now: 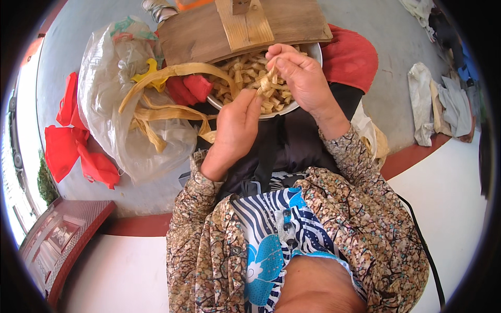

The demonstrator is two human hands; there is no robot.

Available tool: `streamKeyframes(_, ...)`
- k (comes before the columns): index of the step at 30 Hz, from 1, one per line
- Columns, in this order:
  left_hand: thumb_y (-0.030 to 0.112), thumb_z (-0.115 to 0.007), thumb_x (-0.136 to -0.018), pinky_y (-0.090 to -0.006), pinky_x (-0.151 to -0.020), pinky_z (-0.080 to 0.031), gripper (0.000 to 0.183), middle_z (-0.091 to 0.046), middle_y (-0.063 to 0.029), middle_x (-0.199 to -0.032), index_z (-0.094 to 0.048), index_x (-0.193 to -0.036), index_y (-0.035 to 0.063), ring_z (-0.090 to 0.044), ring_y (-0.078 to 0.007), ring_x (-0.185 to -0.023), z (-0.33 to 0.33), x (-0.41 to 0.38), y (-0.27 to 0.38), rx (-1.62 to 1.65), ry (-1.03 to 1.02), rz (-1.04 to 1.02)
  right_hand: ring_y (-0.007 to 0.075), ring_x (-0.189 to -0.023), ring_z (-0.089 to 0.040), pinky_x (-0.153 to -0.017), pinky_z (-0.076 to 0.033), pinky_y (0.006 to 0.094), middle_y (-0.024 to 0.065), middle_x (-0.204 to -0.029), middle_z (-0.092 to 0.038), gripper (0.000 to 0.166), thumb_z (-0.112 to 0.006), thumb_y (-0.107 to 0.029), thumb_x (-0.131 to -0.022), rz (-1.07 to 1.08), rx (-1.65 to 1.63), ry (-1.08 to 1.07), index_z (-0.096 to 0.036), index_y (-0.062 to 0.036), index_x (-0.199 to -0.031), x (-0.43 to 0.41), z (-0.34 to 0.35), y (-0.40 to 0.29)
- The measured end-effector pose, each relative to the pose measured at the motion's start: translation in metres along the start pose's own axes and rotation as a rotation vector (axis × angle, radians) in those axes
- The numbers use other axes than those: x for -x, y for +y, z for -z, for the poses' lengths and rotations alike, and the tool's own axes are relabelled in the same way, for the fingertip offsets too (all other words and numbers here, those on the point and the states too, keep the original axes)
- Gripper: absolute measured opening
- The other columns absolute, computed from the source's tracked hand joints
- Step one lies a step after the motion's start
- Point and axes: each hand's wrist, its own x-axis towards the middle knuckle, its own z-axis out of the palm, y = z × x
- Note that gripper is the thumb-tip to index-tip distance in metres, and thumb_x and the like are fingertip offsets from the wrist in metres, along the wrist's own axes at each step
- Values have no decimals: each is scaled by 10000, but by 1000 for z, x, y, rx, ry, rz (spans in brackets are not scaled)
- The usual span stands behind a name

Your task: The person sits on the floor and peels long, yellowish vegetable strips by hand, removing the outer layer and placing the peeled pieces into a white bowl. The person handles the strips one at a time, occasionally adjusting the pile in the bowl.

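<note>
My left hand (pixel 236 127) pinches one end of a tan, flexible strip. My right hand (pixel 303 78) pinches its other end between thumb and fingers. Between the two hands the strip forms a knot (pixel 266 83), above a white-rimmed basin (pixel 319 54). Many short knotted tan pieces (pixel 238 68) fill the basin. A long loose strip (pixel 176 70) arches from the left over the basin's contents. More loose strips (pixel 168 113) lie on a clear plastic bag (pixel 105 94) left of my left hand. What the strips are made of, I cannot tell.
A wooden board (pixel 191 39) with a paler wood piece (pixel 244 29) on top covers the basin's far side. Red cloth (pixel 350 58) lies to the right. Yellow plastic (pixel 150 74) rests by the bag; red bags (pixel 62 150) lie farther left. Sacks (pixel 420 101) sit at far right.
</note>
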Motion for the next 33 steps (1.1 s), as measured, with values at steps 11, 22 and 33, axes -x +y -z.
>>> streamKeyframes(11,94,-629,-869,-388,-555,-480,102,-619,-119,-758,-634,-961,51,-619,-327,-683,21,-19,8,-571,132,-448,343,-751,-559,-687,-445,420,123,-718,-550,196,-642,-211,-841,363,1133,-526,-591,-25,-805,-5,10,-50)
streamKeyframes(22,110,-615,-894,-352,-615,-474,118,-605,-171,-768,-655,-929,5,-599,-321,-691,31,-22,4,-248,-107,-303,236,-876,-581,-813,-397,386,11,-886,-632,165,-669,-233,-821,589,1220,-410,-629,-101,-912,6,10,-49)
streamKeyframes(33,176,-576,-939,-294,-605,-434,201,-563,-67,-693,-632,-910,-15,-516,-147,-655,37,-53,7,211,-302,-75,120,-657,-581,-604,-470,284,43,-742,-595,126,-576,-114,-921,-120,680,-537,-634,-34,-1001,-14,10,-64)
